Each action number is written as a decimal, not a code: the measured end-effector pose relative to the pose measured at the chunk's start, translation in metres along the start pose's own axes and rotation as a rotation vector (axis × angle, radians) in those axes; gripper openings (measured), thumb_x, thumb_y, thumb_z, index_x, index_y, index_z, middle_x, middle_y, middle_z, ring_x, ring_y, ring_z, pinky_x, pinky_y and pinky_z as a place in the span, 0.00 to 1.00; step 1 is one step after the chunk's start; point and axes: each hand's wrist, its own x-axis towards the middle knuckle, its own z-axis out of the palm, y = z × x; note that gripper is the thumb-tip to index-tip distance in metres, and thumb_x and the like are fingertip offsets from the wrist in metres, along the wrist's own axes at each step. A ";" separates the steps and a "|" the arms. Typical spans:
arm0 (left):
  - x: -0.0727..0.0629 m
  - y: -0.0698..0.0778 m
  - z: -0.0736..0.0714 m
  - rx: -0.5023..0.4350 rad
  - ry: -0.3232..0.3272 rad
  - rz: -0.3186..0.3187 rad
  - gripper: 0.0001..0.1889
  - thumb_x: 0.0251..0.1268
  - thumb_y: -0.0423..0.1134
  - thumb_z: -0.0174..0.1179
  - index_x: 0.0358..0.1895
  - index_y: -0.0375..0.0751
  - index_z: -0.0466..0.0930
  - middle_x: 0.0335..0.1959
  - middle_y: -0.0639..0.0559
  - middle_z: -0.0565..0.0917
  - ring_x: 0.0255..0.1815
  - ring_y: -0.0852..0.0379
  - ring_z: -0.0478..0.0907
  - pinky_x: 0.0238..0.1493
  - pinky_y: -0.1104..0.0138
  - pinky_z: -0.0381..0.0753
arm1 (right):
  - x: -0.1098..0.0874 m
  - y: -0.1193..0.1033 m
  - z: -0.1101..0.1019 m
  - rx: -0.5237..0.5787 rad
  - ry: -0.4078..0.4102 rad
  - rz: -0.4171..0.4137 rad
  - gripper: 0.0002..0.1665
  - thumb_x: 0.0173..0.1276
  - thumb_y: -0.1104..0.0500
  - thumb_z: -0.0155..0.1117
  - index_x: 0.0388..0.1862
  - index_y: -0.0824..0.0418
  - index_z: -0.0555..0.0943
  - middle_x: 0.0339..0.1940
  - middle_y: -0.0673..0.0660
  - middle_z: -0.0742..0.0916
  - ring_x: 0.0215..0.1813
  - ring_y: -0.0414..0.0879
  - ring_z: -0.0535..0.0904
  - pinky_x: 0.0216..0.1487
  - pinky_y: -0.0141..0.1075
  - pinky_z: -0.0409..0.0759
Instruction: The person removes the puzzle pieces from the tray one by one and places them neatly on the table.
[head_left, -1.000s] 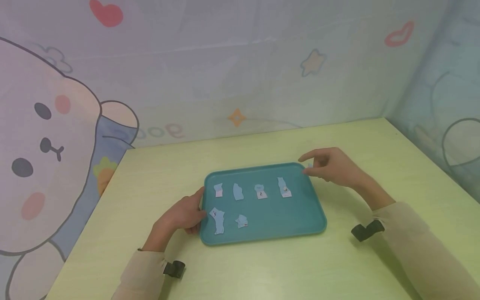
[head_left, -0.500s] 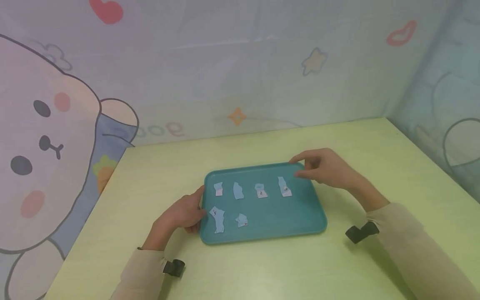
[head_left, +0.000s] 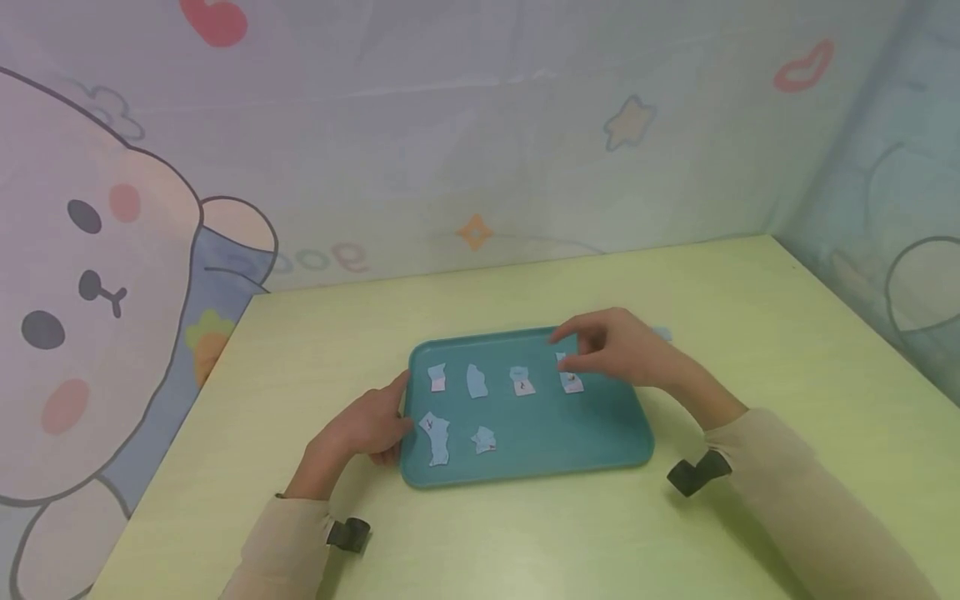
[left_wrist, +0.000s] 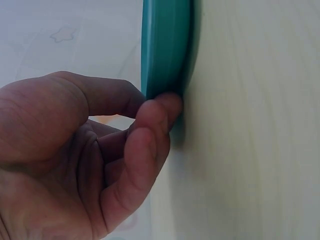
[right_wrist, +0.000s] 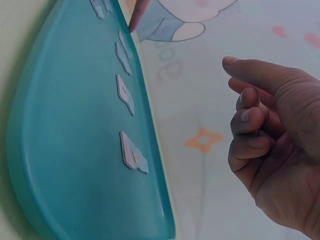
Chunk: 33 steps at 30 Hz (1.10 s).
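Observation:
My left hand (head_left: 371,425) holds the left edge of a teal tray (head_left: 555,442); in the left wrist view the tray's rim (left_wrist: 166,47) sits between thumb and fingers. Over the tray's back right part hovers my right hand (head_left: 626,350), nothing in its grasp, fingers loosely bent. It partly covers a pale, irregular printed piece (head_left: 572,386). The right wrist view has this hand (right_wrist: 280,135) apart from the pieces. More pieces lie in the back row: one (head_left: 522,382), another (head_left: 477,382), and a small one (head_left: 437,378). Nearer are a long piece (head_left: 436,439) and a crumpled-looking one (head_left: 484,440).
Behind my right hand, a pale bit (head_left: 662,333) shows on the table, mostly hidden. The light yellow-green table (head_left: 480,542) extends around the tray. A printed cloth backdrop (head_left: 420,150) hangs along the back and sides.
My right hand has moved left from the tray's back right corner to above the rightmost back-row piece. The pale bit behind it has come into view. My left hand stays put.

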 end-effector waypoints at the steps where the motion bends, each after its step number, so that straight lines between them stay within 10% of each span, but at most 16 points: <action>1: 0.000 0.000 0.000 0.000 0.000 0.000 0.41 0.75 0.30 0.51 0.85 0.29 0.41 0.19 0.47 0.82 0.15 0.57 0.79 0.24 0.64 0.83 | 0.001 -0.001 0.002 0.007 -0.010 -0.004 0.18 0.66 0.59 0.78 0.55 0.58 0.89 0.21 0.48 0.79 0.24 0.41 0.70 0.28 0.34 0.70; 33: -0.006 0.006 -0.001 0.012 -0.003 -0.008 0.41 0.75 0.29 0.52 0.85 0.28 0.42 0.19 0.46 0.83 0.16 0.57 0.80 0.25 0.64 0.84 | 0.012 -0.008 0.069 -0.013 -0.205 -0.088 0.17 0.66 0.55 0.77 0.54 0.55 0.90 0.21 0.44 0.78 0.25 0.37 0.71 0.30 0.31 0.70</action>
